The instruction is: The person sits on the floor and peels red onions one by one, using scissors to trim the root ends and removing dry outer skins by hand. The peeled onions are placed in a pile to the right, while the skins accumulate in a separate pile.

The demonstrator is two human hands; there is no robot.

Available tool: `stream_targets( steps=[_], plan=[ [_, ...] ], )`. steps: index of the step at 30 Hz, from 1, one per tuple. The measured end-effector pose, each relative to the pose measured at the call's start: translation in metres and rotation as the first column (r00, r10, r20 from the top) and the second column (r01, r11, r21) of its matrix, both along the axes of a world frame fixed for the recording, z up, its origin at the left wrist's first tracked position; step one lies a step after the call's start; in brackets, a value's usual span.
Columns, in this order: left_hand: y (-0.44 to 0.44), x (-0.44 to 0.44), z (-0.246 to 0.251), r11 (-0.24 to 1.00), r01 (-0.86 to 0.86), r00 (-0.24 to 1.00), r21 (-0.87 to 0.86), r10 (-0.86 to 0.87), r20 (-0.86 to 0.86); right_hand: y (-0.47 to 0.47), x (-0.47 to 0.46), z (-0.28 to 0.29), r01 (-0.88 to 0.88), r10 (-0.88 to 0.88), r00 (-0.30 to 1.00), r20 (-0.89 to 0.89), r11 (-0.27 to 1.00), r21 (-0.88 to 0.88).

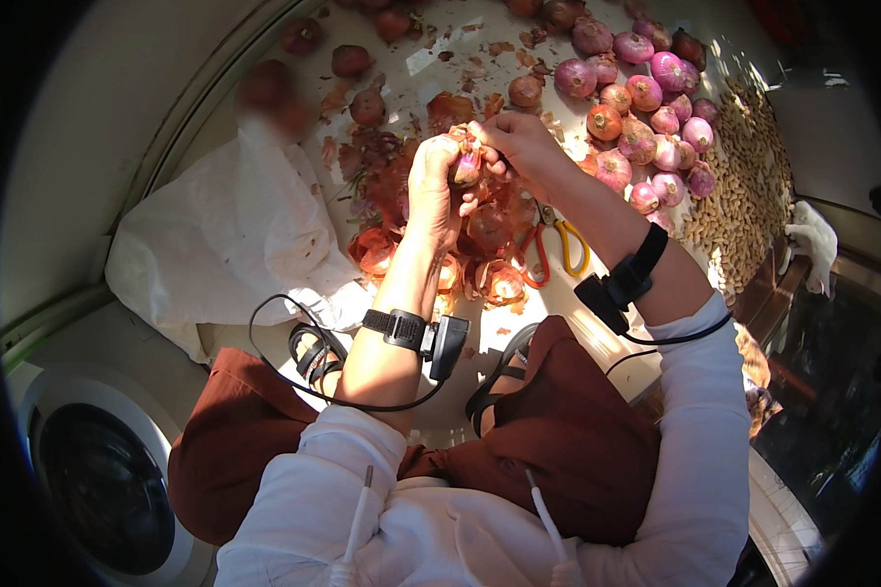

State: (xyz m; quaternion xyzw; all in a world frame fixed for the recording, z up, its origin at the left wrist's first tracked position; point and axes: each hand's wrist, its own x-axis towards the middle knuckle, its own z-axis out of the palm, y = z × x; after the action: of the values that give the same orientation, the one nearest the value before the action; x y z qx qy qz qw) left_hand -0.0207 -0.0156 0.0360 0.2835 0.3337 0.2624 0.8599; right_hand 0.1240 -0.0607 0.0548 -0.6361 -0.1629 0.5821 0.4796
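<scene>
My left hand (434,176) is closed around a red onion (467,167) whose papery outer skin is loose at the top. The fingers of my right hand (523,150) pinch at the loose skin on the onion's upper right; whether a flap of skin is between the fingertips is too small to tell. Under both hands lies a heap of dry onion skins (393,176). Scissors (556,242) with one red and one yellow handle lie on the floor below my right forearm, their blades partly hidden.
Many pink and red onions (646,92) lie at the upper right, beside spread unshelled peanuts (741,183). A white sack (224,220) lies at left. A white cat (813,246) rests at right; a front-loading washing machine (103,488) stands lower left.
</scene>
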Motion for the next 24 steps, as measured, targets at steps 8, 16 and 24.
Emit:
stream_targets(
  steps=[8,16,24],
  plan=[
    [0.010,0.007,0.002,0.986,-0.059,0.996,-0.156,0.068,0.056,-0.010,0.014,-0.009,0.006,-0.089,0.925,0.369,0.975,0.221],
    [0.009,0.007,-0.008,0.966,-0.145,0.982,-0.212,0.166,0.086,-0.020,-0.010,0.013,-0.294,-0.006,0.660,0.751,0.918,0.266],
    [0.011,-0.005,-0.004,0.963,0.070,0.990,-0.259,-0.036,0.133,-0.017,0.008,0.000,0.168,-0.155,0.985,-0.073,0.958,0.233]
  ],
)
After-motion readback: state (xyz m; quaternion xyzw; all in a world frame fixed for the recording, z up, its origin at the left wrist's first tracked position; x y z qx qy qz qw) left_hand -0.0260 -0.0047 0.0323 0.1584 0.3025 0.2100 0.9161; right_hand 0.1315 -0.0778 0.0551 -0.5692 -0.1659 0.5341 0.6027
